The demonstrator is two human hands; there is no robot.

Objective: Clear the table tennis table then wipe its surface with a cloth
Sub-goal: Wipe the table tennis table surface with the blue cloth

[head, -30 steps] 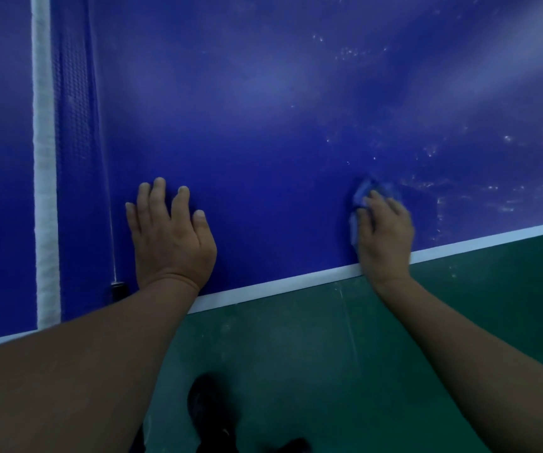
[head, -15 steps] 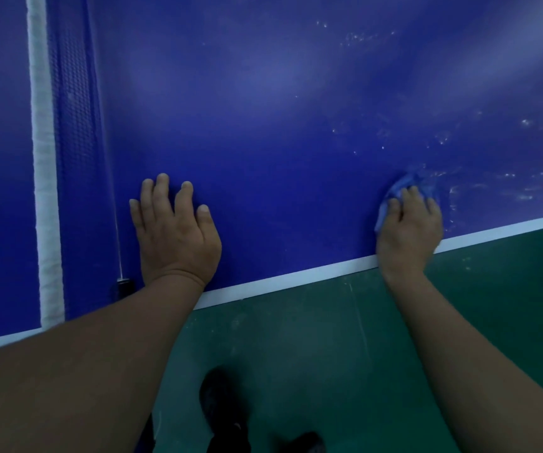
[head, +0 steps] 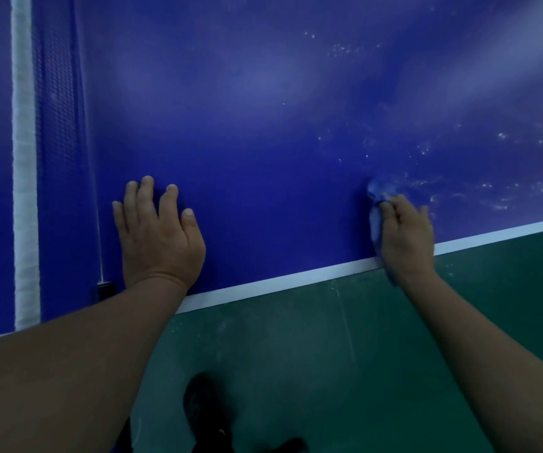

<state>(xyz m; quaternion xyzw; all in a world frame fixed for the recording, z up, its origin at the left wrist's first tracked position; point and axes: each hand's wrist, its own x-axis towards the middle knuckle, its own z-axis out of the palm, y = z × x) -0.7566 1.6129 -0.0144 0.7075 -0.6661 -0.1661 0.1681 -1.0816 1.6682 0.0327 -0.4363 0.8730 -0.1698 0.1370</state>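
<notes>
The blue table tennis table (head: 263, 142) fills the upper part of the head view, edged by a white line along its near side. My left hand (head: 159, 237) lies flat on the surface near the net, fingers straight. My right hand (head: 406, 235) presses a blue cloth (head: 376, 204) onto the table just inside the near edge; the cloth shows at my fingertips and along the left side of the hand, the rest is hidden under my palm. White dusty smears (head: 492, 194) lie on the surface to the right of the cloth.
The net (head: 57, 142) with its white top band (head: 25, 158) runs up the left side, fixed by a dark clamp (head: 104, 289) at the table edge. Green floor (head: 329, 354) lies below the edge, with my dark shoe (head: 204, 407) on it.
My right hand with the cloth slid right along the near edge, then came back left a little. My left hand has stayed flat in place.
</notes>
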